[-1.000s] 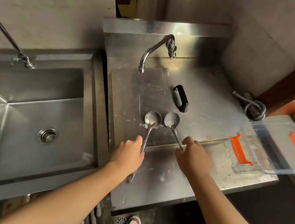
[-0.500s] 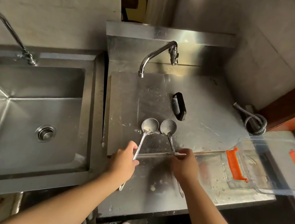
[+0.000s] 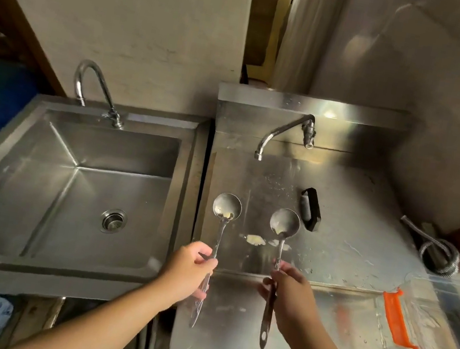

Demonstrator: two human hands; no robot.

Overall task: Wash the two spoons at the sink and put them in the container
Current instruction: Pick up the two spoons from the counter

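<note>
Each hand, left hand (image 3: 190, 272) and right hand (image 3: 290, 295), grips a round-bowled steel spoon, left spoon (image 3: 225, 213) and right spoon (image 3: 284, 227), now lifted apart above the wet steel counter (image 3: 351, 226), yellowish residue left below.

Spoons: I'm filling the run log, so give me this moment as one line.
left hand: holds left spoon | right hand: holds right spoon | both soiled, unwashed | container: no spoons

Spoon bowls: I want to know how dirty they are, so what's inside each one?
Left spoon holds pale yellowish residue near the neck; right spoon holds a similar smear low in its bowl. Their undersides face away, unseen. Each hand covers part of a handle.
</note>
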